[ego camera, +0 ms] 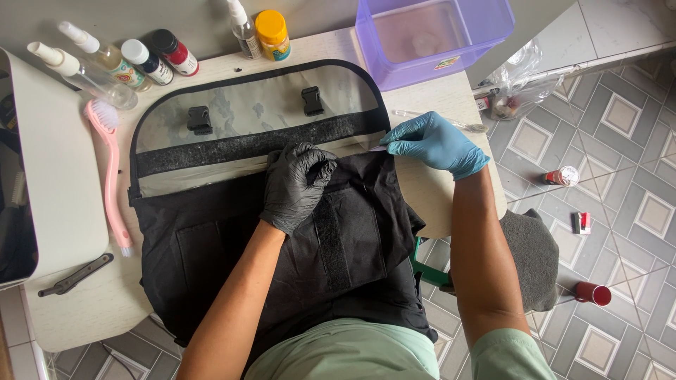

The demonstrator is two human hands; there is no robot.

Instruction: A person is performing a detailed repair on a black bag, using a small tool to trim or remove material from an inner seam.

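1. A pink brush (108,169) lies on the table (84,309), left of centre.
2. Spray bottles (84,63) and small capped bottles (160,56) lie at the table's far left.
3. A yellow-capped jar (272,34) stands at the far edge.
4. A purple tub (429,35) sits at the far right corner.
5. A dark tool (74,276) lies near the left front.
6. A red can (593,293) lies on the tiled floor (620,176).

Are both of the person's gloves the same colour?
No: the left hand wears a black glove and presses on the black bag, while the right hand at the bag's edge wears a light blue one.
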